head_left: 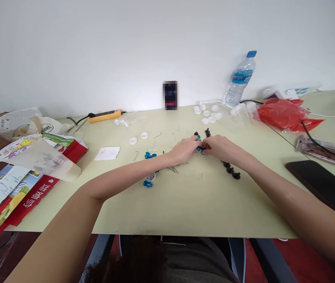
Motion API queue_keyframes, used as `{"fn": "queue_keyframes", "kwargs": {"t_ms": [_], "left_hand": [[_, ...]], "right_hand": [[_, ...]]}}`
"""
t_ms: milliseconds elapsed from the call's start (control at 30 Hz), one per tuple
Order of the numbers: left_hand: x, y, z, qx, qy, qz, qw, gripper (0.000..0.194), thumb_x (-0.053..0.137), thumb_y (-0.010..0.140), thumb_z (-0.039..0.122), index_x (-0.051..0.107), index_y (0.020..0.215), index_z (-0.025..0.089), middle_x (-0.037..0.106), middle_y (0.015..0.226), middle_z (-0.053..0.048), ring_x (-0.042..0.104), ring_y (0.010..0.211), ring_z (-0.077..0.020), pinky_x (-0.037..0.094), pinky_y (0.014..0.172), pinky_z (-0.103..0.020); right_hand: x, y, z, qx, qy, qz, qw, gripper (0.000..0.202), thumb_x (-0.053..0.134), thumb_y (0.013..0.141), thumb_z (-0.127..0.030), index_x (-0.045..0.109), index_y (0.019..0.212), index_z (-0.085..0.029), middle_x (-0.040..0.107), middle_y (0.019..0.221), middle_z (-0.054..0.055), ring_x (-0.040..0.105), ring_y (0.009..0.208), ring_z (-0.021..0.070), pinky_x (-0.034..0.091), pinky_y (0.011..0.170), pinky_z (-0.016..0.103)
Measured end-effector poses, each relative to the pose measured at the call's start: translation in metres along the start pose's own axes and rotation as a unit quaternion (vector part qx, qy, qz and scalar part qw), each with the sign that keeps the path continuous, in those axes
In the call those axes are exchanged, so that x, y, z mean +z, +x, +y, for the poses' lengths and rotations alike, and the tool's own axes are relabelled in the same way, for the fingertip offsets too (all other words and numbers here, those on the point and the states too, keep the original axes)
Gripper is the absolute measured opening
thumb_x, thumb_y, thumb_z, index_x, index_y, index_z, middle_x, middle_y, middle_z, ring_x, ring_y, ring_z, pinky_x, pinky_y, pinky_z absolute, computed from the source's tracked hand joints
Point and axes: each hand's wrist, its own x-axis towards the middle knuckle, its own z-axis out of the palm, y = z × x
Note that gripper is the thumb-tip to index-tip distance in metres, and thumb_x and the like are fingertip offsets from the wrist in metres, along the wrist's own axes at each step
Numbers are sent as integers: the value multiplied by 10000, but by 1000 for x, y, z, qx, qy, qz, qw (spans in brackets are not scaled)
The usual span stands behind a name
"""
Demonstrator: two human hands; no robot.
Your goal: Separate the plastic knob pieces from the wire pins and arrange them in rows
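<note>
My left hand [186, 150] and my right hand [218, 147] meet over the middle of the table, fingers closed close together. Small blue parts [199, 148] show at the fingertips, partly covered by the fingers. A bright green piece [199, 139] sits just beyond my left fingers. Black knob-like screws [207, 133] lie behind my right hand, and more black screws [230, 171] line up under the right forearm. Left of my hands are several blue screw-like parts [149, 155], another blue part [147, 183] and a white round cap [151, 177].
L-shaped hex keys [152, 149] are scattered beyond my left forearm. White caps [211, 118] and a water bottle [240, 78] stand near the wall. A dark phone [320, 184] lies right, beside a red bag [285, 114]. Left are a plastic cup [43, 157] and power strip [105, 115].
</note>
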Motion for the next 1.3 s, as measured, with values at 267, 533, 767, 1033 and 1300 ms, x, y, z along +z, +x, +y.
{"fn": "queue_keyframes", "kwargs": {"t_ms": [267, 533, 767, 1033, 1300], "left_hand": [[10, 17, 3, -46, 1, -6, 999, 92, 462, 855, 164, 523, 920, 181, 608, 853, -47, 556, 781, -199, 390, 670, -288], [3, 21, 4, -104, -32, -14, 994, 279, 472, 771, 110, 350, 1008, 194, 565, 813, -41, 523, 688, -192, 352, 593, -281], [-4, 25, -2, -157, -109, -12, 981, 284, 504, 727, 112, 331, 928, 213, 584, 781, -21, 556, 714, -180, 375, 588, -266], [-76, -41, -13, -170, -182, 15, 968, 90, 495, 793, 192, 410, 821, 206, 624, 712, 3, 591, 657, -128, 439, 611, -238], [-139, -160, -22, -276, -61, -4, 959, 122, 520, 806, 300, 614, 842, 231, 654, 866, -14, 600, 779, -167, 439, 679, -258]], "right_hand": [[-3, -3, 5, 8, -12, -1, 1000, 162, 566, 782, -201, 533, 623, -193, 574, 655, 42, 552, 644, 196, 296, 540, 275], [7, -2, 5, 25, 10, 43, 999, 101, 527, 828, -231, 502, 916, -190, 614, 790, 56, 565, 725, 220, 317, 567, 275], [10, -4, -5, 12, 11, 83, 996, 128, 458, 845, -174, 408, 961, -199, 598, 743, 32, 547, 650, 194, 279, 548, 263], [3, -15, -21, -14, -38, 131, 991, 49, 423, 900, -234, 405, 926, -196, 566, 693, 37, 499, 592, 204, 234, 529, 278], [-4, -10, -73, -125, 13, 75, 989, 113, 397, 902, -188, 505, 870, -196, 625, 874, 78, 564, 746, 196, 292, 578, 276]]}}
